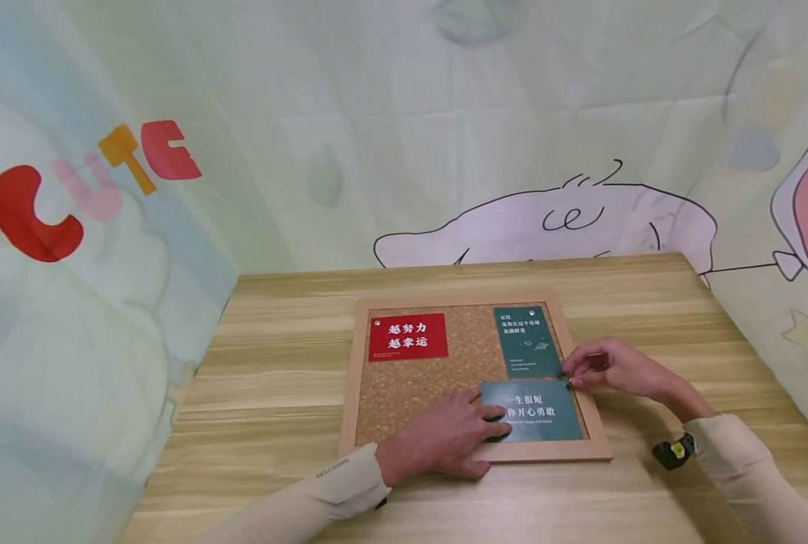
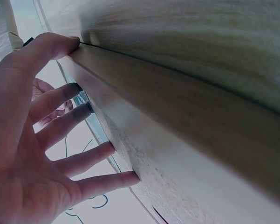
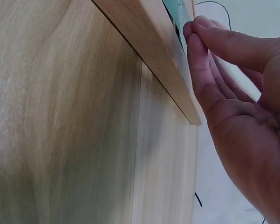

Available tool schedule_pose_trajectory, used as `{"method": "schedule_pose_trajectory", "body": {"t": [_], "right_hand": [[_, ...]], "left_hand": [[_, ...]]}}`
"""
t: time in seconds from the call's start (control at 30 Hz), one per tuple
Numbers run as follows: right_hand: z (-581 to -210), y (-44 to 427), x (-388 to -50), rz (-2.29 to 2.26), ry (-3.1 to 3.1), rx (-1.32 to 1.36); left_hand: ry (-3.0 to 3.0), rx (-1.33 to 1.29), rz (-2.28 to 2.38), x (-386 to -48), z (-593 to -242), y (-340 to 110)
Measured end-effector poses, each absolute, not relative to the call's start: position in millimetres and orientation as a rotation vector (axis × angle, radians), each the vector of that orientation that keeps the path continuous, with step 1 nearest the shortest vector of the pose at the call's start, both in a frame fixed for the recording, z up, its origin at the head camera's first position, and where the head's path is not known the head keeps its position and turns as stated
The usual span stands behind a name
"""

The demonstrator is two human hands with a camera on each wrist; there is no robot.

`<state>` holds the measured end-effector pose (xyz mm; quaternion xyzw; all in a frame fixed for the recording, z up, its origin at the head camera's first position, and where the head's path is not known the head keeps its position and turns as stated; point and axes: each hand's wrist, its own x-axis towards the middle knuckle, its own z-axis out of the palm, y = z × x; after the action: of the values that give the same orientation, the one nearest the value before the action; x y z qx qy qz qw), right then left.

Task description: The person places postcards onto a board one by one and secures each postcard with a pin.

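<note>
A framed cork board [image 1: 404, 400] lies on the table. Its lower right holds a teal card [image 1: 540, 423] with white writing. My left hand [image 1: 444, 431] spreads across the board's lower edge, its fingertips resting on that card and the cork. In the left wrist view, the thumb [image 2: 60, 44] touches the wooden frame [image 2: 130, 116] from the side. At the card's top right corner, my right hand [image 1: 608, 366] pinches a small push pin [image 1: 570, 381] between thumb and forefinger. The right wrist view shows those fingertips together, but the pin is hidden there.
A red card [image 1: 410, 337] is pinned at the board's upper left, with a tall green card [image 1: 527, 344] at the upper right. Wood-grain tabletop [image 1: 274, 363] surrounds the board. Printed cloth [image 1: 308, 151] hangs behind and beside the table.
</note>
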<state>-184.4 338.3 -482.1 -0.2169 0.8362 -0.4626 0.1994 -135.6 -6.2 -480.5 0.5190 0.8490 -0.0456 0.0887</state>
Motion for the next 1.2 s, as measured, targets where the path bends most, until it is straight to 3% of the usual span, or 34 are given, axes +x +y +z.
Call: {"method": "schedule_pose_trajectory", "body": {"t": [0.3,0.63,1.2], "right_hand": [[-486,342,-186,-1.245,2.435,-0.572],[-488,335,-182,-1.225,2.378,-0.807],[-480,327,-190,-1.096,2.368,-0.683]], "left_hand": [[2.534,1.57,-0.139,-136,-480,-6],[2.531,1.564,-0.148,-136,-481,-5],[2.524,1.547,-0.136,-135,-481,-5]]}}
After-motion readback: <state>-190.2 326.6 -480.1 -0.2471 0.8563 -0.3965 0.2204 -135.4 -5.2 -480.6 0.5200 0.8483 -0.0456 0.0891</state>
